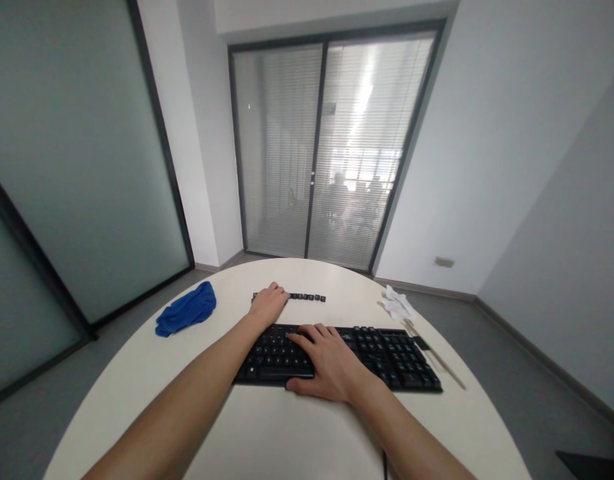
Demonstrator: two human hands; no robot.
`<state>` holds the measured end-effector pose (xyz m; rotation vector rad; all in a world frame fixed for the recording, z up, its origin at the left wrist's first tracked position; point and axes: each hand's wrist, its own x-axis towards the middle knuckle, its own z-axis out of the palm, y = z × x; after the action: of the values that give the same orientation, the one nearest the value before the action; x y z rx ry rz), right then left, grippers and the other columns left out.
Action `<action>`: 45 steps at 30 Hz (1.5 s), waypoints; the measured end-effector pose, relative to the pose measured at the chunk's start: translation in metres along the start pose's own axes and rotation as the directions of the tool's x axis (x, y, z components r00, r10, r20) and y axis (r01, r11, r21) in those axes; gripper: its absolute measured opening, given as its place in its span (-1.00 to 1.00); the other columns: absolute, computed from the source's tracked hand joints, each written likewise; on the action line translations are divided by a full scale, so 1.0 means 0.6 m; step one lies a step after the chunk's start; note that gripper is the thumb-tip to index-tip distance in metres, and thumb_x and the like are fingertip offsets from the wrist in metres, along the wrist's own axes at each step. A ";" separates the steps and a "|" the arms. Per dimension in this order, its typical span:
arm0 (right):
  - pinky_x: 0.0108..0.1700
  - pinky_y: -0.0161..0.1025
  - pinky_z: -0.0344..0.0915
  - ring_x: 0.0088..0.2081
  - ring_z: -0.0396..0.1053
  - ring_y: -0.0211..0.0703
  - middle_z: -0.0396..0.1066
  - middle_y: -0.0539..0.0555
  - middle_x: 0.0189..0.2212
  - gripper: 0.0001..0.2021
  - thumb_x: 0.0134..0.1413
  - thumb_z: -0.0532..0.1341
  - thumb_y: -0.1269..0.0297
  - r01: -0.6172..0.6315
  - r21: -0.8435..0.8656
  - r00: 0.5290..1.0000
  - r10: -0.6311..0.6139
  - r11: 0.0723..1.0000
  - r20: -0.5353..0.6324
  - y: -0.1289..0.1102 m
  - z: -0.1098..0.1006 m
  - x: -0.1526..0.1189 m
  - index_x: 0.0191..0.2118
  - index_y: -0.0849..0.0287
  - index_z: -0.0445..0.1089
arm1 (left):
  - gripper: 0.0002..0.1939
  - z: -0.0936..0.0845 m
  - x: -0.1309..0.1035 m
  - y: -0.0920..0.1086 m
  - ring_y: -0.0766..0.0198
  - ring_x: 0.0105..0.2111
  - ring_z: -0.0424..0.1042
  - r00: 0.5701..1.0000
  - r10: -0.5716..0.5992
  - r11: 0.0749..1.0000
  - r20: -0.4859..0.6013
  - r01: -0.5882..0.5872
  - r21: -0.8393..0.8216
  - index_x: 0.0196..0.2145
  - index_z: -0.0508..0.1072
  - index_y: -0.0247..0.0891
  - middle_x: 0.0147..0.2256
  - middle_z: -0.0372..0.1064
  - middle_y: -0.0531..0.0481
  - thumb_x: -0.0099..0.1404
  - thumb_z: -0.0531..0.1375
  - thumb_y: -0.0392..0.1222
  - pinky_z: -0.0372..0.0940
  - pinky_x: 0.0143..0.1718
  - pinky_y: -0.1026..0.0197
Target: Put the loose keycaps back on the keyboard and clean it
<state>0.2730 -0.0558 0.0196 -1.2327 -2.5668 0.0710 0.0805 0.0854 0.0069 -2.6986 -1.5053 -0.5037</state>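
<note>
Reaching left hand (271, 303): my left hand is past the keyboard's back edge, on or just over the left part of the row of keycaps (311, 297); its fingers lie close together, and I cannot tell whether they pinch one.
Right hand (329, 360): palm down over the middle of the keyboard, fingers spread on the keys, thumb out at the front edge, pinching nothing.
Keyboard (407, 363): lying flat across the middle of the tabletop (267, 433).
Keycaps: lined up between the keyboard and the tabletop's far edge.
Cloth (187, 309): blue, crumpled, near the left edge.
Wipe (397, 303): white, crumpled, toward the far right edge.
Stick (449, 365): thin, slanting between keyboard and right edge.
Cable (385, 463): black, at the near side, beside my right forearm.
</note>
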 end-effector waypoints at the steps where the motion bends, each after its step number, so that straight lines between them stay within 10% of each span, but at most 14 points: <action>1: 0.21 0.10 0.09 0.11 0.23 0.19 0.30 0.20 0.17 -0.17 -0.04 0.28 -0.30 -0.001 -0.001 1.000 0.001 1.000 0.000 0.000 0.000 0.000 0.28 0.06 0.24 | -0.75 0.001 0.001 0.000 -0.01 0.07 0.26 1.000 0.004 1.000 0.006 -0.004 0.004 -0.20 0.57 -0.15 -0.14 0.47 -0.19 0.36 0.11 -0.37 0.30 0.01 0.04; 14: 0.19 0.10 0.11 0.10 0.23 0.19 0.31 0.20 0.16 -0.18 -0.03 0.29 -0.28 -0.002 -0.009 1.000 0.002 1.000 0.001 -0.002 -0.002 0.001 0.28 0.08 0.25 | -0.74 -0.027 -0.054 0.028 0.07 0.03 0.36 0.999 -0.026 0.997 -0.040 0.024 -0.068 -0.04 0.53 -0.15 -0.04 0.49 -0.06 0.38 0.13 -0.27 0.30 0.06 0.09; 24: 0.19 0.09 0.11 0.10 0.24 0.19 0.30 0.20 0.17 -0.19 -0.04 0.32 -0.22 -0.001 -0.008 1.000 0.001 1.000 0.005 -0.003 -0.001 0.002 0.28 0.08 0.25 | -0.78 -0.023 -0.147 0.019 0.16 -0.13 0.49 0.980 -0.170 0.871 -0.104 0.100 -0.482 -0.10 0.54 -0.17 -0.08 0.54 -0.02 0.34 0.17 -0.27 0.32 0.03 0.13; 45: 0.19 0.12 0.12 0.10 0.24 0.19 0.29 0.18 0.17 -0.19 -0.07 0.36 -0.18 -0.004 0.009 1.000 0.004 1.000 0.009 -0.004 0.001 0.005 0.28 0.04 0.24 | -0.73 -0.025 -0.163 0.020 0.13 -0.04 0.41 0.999 -0.041 0.934 -0.015 0.033 -0.355 -0.02 0.57 -0.06 -0.09 0.51 0.01 0.41 0.14 -0.23 0.28 0.04 0.11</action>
<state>0.2694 -0.0548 0.0204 -1.2374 -2.5686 0.0892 0.0387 -0.0042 -0.0047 -2.9121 -1.5992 -0.8858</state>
